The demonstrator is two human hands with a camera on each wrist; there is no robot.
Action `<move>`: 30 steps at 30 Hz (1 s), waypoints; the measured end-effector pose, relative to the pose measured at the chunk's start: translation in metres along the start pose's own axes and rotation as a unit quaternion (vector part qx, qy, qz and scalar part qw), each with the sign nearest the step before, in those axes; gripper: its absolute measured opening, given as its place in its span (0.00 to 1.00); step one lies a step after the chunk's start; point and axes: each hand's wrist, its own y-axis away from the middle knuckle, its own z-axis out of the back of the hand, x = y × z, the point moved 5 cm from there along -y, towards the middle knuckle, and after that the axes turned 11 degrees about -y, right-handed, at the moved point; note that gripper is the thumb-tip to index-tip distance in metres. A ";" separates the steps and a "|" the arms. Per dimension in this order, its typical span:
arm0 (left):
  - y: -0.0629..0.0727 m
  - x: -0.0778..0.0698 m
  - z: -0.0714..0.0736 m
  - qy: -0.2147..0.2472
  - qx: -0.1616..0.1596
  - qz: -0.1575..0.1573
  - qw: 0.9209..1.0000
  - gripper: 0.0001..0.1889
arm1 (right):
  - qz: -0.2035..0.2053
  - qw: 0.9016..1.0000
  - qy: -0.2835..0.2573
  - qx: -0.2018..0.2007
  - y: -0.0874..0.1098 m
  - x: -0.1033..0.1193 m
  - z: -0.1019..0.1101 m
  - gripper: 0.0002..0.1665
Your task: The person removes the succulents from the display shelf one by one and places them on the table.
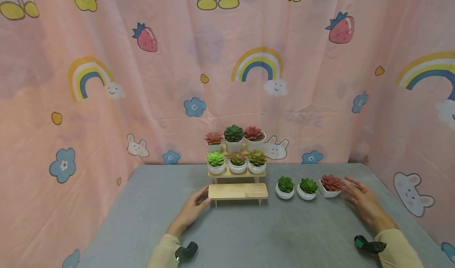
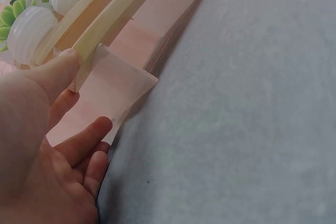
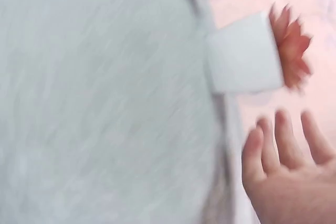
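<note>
At the left end of the lowest wooden step point(image 1: 238, 190) of a tiered plant stand, my left hand point(image 1: 192, 208) pinches the board's edge. The left wrist view shows the thumb point(image 2: 63, 69) against the board's end, with the other fingers beside a pale support leg point(image 2: 113, 80). My right hand point(image 1: 362, 201) has its fingers spread and holds nothing. Just left of its fingertips stands a red succulent point(image 1: 331, 182) in a square white pot point(image 3: 244, 53). Two green succulents, one point(image 1: 308, 185) nearer and one point(image 1: 285, 184) farther left, sit in round white pots.
The middle step point(image 1: 236, 174) bears three potted succulents, one bright green point(image 1: 215, 159). Three more stand on the top step, a dark green one point(image 1: 233, 133) between two red ones. A patterned pink curtain point(image 1: 170, 82) hangs behind the grey table point(image 1: 270, 236).
</note>
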 end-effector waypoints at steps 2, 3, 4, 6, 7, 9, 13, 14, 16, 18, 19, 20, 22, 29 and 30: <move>0.000 0.000 0.000 -0.004 0.001 -0.001 1.000 0.31 | 0.024 0.999 0.008 -0.040 0.001 0.007 -0.003 0.15; 0.000 0.001 0.000 -0.005 0.001 -0.001 1.000 0.31 | 0.037 0.997 0.015 -0.059 0.001 0.011 -0.005 0.14; 0.000 0.001 0.000 -0.006 0.001 -0.002 1.000 0.31 | 0.044 0.996 0.026 -0.080 0.002 0.015 -0.007 0.13; 0.000 0.000 0.000 -0.008 0.000 -0.005 1.000 0.31 | 0.059 0.991 0.038 -0.111 0.002 0.023 -0.011 0.11; -0.001 0.001 0.000 -0.008 0.000 -0.007 1.000 0.31 | 0.062 0.990 0.043 -0.122 0.003 0.026 -0.014 0.10; -0.001 0.001 0.000 -0.007 0.000 -0.007 1.000 0.31 | 0.074 0.987 0.050 -0.134 0.003 0.033 -0.020 0.10; -0.002 0.002 -0.001 -0.006 0.001 -0.009 1.000 0.32 | 0.100 0.982 0.078 -0.137 0.003 0.045 -0.034 0.12; -0.002 0.002 -0.001 -0.004 0.001 -0.007 1.000 0.32 | 0.109 0.980 0.093 -0.135 0.003 0.048 -0.039 0.13; -0.002 0.002 -0.001 -0.003 0.001 -0.009 1.000 0.32 | 0.121 0.975 0.129 -0.132 0.003 0.054 -0.049 0.13; -0.002 0.002 -0.001 -0.002 0.000 -0.010 1.000 0.32 | 0.128 0.970 0.167 -0.121 0.002 0.059 -0.060 0.12; -0.002 0.001 -0.001 -0.002 0.000 -0.011 1.000 0.32 | 0.130 0.968 0.184 -0.113 0.002 0.061 -0.066 0.13; -0.002 0.001 -0.001 -0.002 0.000 -0.012 1.000 0.32 | 0.130 0.966 0.200 -0.104 0.001 0.062 -0.072 0.14; -0.001 0.001 -0.001 -0.003 -0.001 -0.013 1.000 0.32 | 0.133 0.960 0.231 -0.086 0.001 0.063 -0.084 0.15; 0.000 0.001 -0.002 -0.007 0.000 -0.008 1.000 0.32 | 0.142 0.951 0.270 -0.050 -0.003 0.054 -0.120 0.16; -0.001 0.001 -0.002 -0.006 0.000 -0.008 1.000 0.32 | 0.142 0.952 0.268 -0.045 -0.004 0.052 -0.125 0.16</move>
